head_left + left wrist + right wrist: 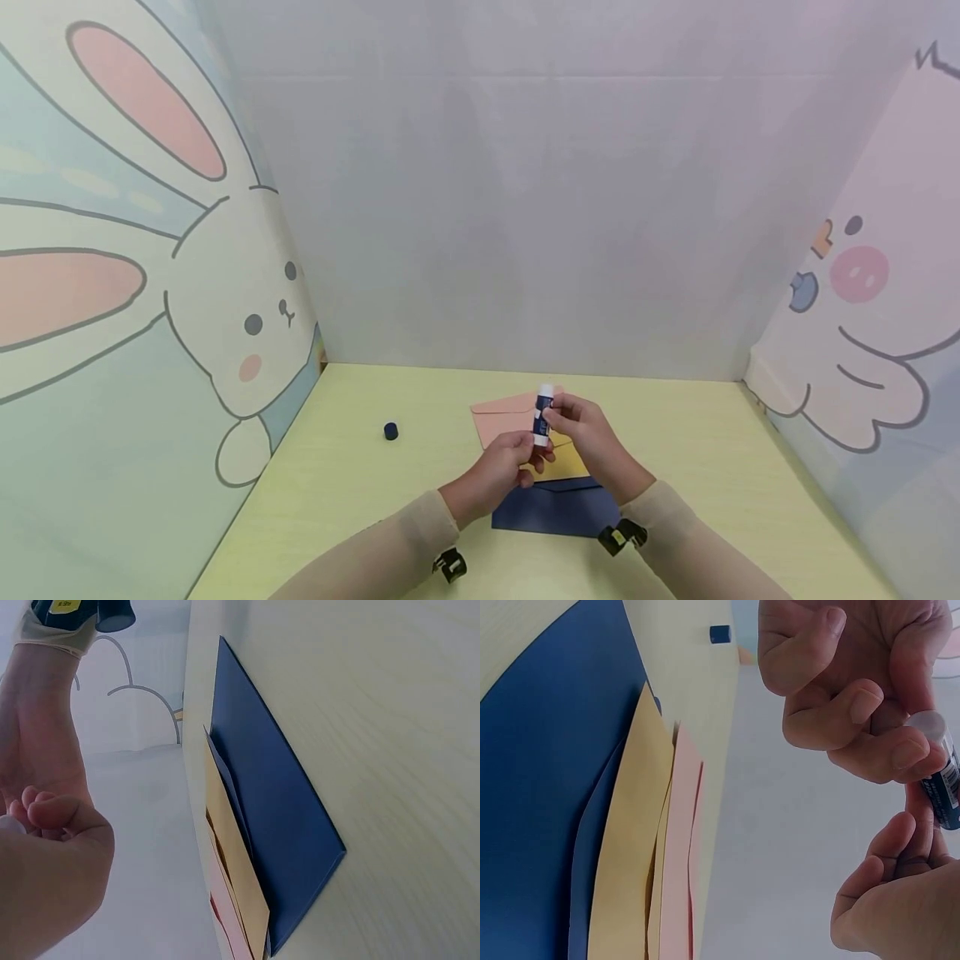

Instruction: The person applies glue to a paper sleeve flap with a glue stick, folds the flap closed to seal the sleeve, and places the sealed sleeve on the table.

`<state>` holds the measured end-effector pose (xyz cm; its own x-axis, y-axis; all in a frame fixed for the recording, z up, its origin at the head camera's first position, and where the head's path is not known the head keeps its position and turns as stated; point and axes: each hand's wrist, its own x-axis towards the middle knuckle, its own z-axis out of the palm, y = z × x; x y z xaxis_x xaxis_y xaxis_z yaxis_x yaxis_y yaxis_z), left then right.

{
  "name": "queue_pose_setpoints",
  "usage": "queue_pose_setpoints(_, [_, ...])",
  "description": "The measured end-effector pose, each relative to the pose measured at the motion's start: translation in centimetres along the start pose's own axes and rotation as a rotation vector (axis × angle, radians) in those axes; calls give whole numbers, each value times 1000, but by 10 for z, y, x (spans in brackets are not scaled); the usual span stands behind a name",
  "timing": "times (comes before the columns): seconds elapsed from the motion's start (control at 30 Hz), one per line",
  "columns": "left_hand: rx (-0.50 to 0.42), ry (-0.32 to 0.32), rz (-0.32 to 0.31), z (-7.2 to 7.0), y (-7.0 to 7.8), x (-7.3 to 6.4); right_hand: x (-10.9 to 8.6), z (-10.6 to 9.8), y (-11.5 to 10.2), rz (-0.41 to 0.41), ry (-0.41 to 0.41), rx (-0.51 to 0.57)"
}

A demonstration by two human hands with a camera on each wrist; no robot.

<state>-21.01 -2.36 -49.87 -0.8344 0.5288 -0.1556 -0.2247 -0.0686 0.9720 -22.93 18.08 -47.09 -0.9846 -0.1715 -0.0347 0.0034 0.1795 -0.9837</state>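
Note:
Both hands hold a glue stick [542, 421] upright above a stack of envelopes. My left hand [501, 468] pinches its white base between thumb and fingers, the other fingers curled below. Higher up, my right hand [588, 429] grips the dark blue barrel. The white end on top is uncovered. In the right wrist view the round base [928, 724] shows at the left fingertips. Under the hands lie a pink envelope [498, 422], a yellow envelope [558, 468] and a dark blue envelope [555, 510], overlapping, with the blue one nearest me.
A small dark blue cap [391, 431] stands on the pale yellow table [337, 500], left of the envelopes. A plain back wall [525, 208] and side panels printed with cartoon animals enclose the table. Each sleeve carries a black wrist device.

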Motion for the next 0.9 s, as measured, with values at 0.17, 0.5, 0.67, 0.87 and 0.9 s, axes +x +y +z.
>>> queue_pose_setpoints(0.17, [12, 2, 1, -1, -1, 0, 0, 0, -1, -1, 1, -5])
queue_pose_setpoints(0.5, [69, 69, 47, -3, -4, 1, -1, -2, 0, 1, 15, 3])
queue_pose_setpoints(0.67, [182, 203, 143, -3, -7, 3, -1, -3, 0, 2, 20, 2])
queue_pose_setpoints(0.87, [300, 259, 203, -1, -7, 1, -1, -1, 1, 1, 18, 8])
queue_pose_setpoints(0.9, [307, 265, 207, 0, -7, 1, -1, -1, 1, -1, 19, 9])
